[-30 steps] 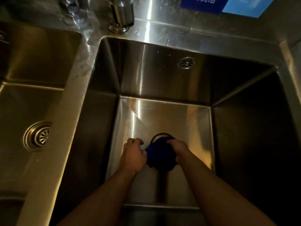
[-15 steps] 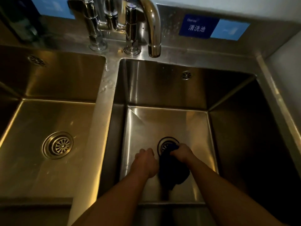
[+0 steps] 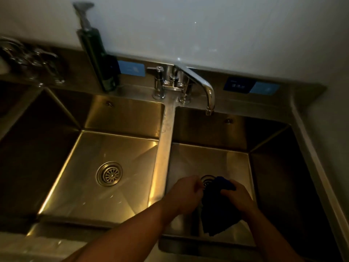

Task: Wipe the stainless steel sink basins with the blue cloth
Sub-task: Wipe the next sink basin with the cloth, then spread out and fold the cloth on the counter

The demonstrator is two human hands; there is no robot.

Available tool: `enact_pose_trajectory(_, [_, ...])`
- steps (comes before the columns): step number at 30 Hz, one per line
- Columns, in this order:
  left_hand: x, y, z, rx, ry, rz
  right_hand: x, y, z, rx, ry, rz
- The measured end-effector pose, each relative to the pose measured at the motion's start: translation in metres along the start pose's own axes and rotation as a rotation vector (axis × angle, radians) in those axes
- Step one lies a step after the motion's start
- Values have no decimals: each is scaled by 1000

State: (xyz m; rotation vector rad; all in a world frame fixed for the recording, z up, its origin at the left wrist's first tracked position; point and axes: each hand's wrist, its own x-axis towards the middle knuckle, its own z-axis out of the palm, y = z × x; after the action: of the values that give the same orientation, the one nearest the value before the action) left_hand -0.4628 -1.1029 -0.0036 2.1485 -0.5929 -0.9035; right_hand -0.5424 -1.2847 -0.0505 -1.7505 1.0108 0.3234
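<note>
Pale wall (image 3: 207, 31) across the whole top of the frame, and below it the stainless steel sink. The middle basin (image 3: 90, 186) fills the centre-left, its floor catching a warm glare. The right basin (image 3: 236, 163) takes the lower right, its right wall deep in shadow. A third basin (image 3: 28, 148) sits dark at the left edge. A steel divider (image 3: 166, 140) runs down between the middle and right basins.

My two forearms come up from the bottom centre into the right basin. At upper left a tall dark pump dispenser (image 3: 94, 53) stands on the back ledge against the wall. The chrome faucet (image 3: 198, 80) is at upper centre, with its spout curving over the back of the right basin.

The blue cloth (image 3: 217, 210) hangs bunched between my hands over the right basin's floor, and its top covers the near right part of that basin's drain (image 3: 206, 180). My right hand (image 3: 238, 197) is curled round the cloth's upper right. My left hand (image 3: 186, 193) is clenched on its upper left edge.

The round drain strainer (image 3: 109, 173) lies uncovered in the middle basin's floor. There are two blue labels on the backsplash, one (image 3: 132, 68) just right of the dispenser and one (image 3: 264, 87) right of the faucet, with print too blurred to read.
</note>
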Motion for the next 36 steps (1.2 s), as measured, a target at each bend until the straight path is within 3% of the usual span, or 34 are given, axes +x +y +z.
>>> enact_pose_trajectory(4, [-46,-1,-41,-6,173,93,-43,-25,7,18,-30,-109])
enact_pose_trajectory(10, [-132,-32,-86,3,344,72,-94,-55,20,-1,-90,-241])
enact_pose_trajectory(18, [-236,-129,-195,72,783,-252,-154,-104,64,26,-160,-446])
enact_pose_trajectory(27, [-286,-218,-281,258,654,-183,-199,-166,203,-243,66,-567])
enact_pose_trajectory(36, [-323,-279,-353,239,533,-177,-237,-194,294,-272,86,-517])
